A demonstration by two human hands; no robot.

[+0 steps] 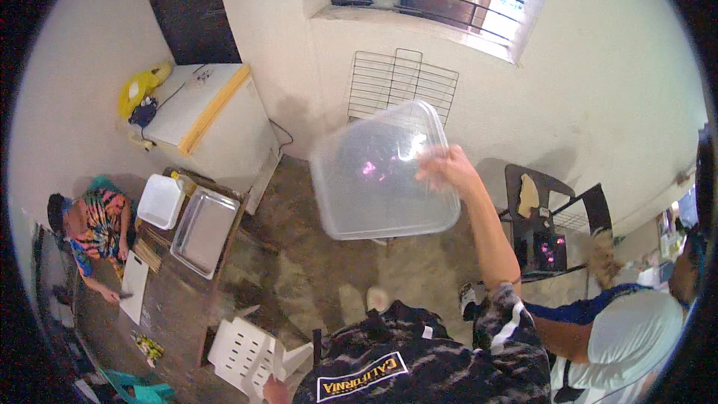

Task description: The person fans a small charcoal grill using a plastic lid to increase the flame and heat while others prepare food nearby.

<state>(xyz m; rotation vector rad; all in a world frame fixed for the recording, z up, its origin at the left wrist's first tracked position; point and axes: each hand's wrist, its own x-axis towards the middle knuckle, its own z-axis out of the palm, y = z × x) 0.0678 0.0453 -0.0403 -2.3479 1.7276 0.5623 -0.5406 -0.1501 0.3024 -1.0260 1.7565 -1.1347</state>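
A large translucent plastic lid or shallow container [364, 191] is held up before me, its exact kind unclear. My right hand [446, 171] grips it at its right side, fingers blurred and seen partly through or against the plastic. Pinkish spots show on or through its surface. Low at the bottom edge, my left hand [275, 390] is beside the white plastic chair [244, 350]; whether it touches the chair, and how its fingers lie, I cannot tell.
At left, a person [104, 219] holds a knife over a white cutting board [134, 286] on a brown table [179, 303] with a metal tray [205, 230]. A chest freezer [224, 123] stands behind. Another person [634, 331] sits at right near a dark chair [519, 179].
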